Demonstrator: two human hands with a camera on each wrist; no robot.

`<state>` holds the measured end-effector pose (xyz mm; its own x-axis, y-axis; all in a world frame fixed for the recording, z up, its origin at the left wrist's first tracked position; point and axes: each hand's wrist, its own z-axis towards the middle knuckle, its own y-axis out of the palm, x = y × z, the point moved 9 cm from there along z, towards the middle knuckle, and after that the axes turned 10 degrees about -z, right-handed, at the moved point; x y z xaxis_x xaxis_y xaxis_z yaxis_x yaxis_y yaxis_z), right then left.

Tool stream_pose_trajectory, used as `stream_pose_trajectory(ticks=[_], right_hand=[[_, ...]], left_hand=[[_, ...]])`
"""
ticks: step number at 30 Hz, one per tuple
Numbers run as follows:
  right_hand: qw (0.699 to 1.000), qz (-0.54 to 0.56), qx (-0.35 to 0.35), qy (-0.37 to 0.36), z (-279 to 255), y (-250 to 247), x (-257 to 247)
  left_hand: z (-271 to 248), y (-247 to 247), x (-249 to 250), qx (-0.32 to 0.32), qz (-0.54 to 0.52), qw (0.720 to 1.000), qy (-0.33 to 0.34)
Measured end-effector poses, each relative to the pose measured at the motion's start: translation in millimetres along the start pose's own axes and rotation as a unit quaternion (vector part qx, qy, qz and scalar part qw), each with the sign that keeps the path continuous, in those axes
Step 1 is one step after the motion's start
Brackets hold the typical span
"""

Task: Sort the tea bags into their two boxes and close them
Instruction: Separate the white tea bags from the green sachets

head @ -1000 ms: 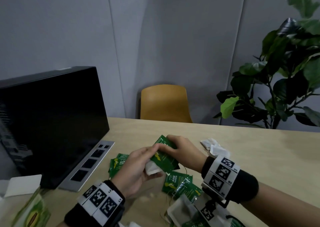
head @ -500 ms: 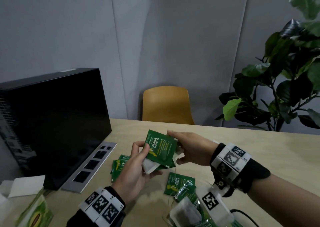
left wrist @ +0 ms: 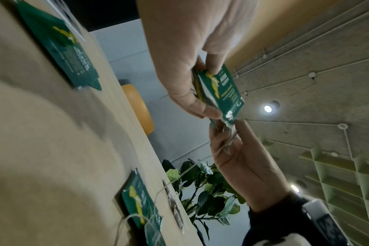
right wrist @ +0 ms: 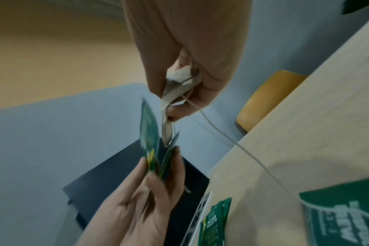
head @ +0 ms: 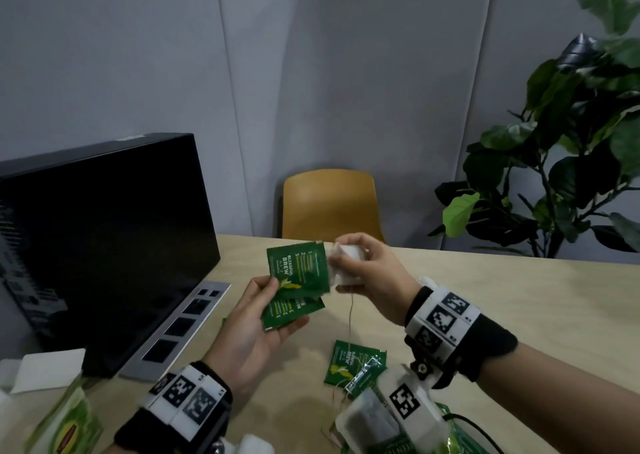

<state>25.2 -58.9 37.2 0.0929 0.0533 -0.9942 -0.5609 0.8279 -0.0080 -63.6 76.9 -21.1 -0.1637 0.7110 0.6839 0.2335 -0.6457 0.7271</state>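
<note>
Above the table, my left hand (head: pixel 284 301) pinches two green tea sachets (head: pixel 298 273) between thumb and fingers. My right hand (head: pixel 341 271) grips a white paper tea bag (head: pixel 348 263) just right of the sachets, touching their edge; its string (head: pixel 350 315) hangs toward the table. The left wrist view shows the green sachets (left wrist: pixel 221 89) in my left hand (left wrist: pixel 209 93) and the right hand (left wrist: pixel 230 133) pinching the white bag below them. In the right wrist view the white bag (right wrist: pixel 179 83) sits in my right hand (right wrist: pixel 179 93). A yellow-green tea box (head: pixel 65 422) lies at the bottom left.
More green sachets (head: pixel 356 360) and a white tea bag (head: pixel 367 419) lie on the wooden table (head: pixel 519 308) near my right wrist. A black monitor (head: pixel 97 245) on a grey base stands left. A yellow chair (head: pixel 329 204) and a plant (head: pixel 571 176) are behind.
Both hands have risen off the table. The white tea bag that lay under the green sachets in my left hand is now held by my right hand, drawn out to the right.
</note>
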Motion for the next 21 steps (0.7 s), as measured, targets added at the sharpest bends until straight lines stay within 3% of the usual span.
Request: stream_pose_trajectory(ticks=[3, 5, 9, 12, 14, 16, 17, 18, 19, 20, 21], right_hand=[[0.998, 0.010, 0.057, 0.019, 5, -34, 4], [0.995, -0.039, 0.066, 0.062, 8, -60, 14], [0.958, -0.229, 0.058, 0.163, 10, -129, 45], [0.902, -0.373, 0.033, 0.216, 5, -165, 71], [0.852, -0.483, 0.035, 0.200, 7, -181, 76], [0.765, -0.623, 0.053, 0.156, 7, -184, 64], [0.738, -0.661, 0.055, 0.123, 4, -178, 55], [0.732, -0.674, 0.049, 0.086, -1, -165, 47], [0.740, -0.670, 0.026, 0.046, -10, -148, 39], [0.750, -0.661, -0.023, 0.011, -21, -126, 36], [0.756, -0.648, -0.093, -0.007, -36, -103, 38]], left_hand=[[7, -11, 7, 0.021, 0.025, 0.999, -0.016], [13, -22, 13, 0.048, 0.114, 0.992, -0.036], [29, -49, 36, 0.102, 0.346, 0.932, -0.026], [38, -58, 42, 0.105, 0.518, 0.849, -0.032], [39, -56, 40, 0.084, 0.670, 0.735, -0.053], [39, -50, 36, 0.070, 0.786, 0.612, -0.059], [37, -42, 34, 0.064, 0.821, 0.566, -0.043], [33, -29, 30, 0.053, 0.843, 0.536, -0.013], [28, -14, 24, 0.031, 0.851, 0.524, 0.021], [20, 1, 13, -0.011, 0.844, 0.535, 0.041], [10, 16, -2, -0.065, 0.820, 0.568, 0.041]])
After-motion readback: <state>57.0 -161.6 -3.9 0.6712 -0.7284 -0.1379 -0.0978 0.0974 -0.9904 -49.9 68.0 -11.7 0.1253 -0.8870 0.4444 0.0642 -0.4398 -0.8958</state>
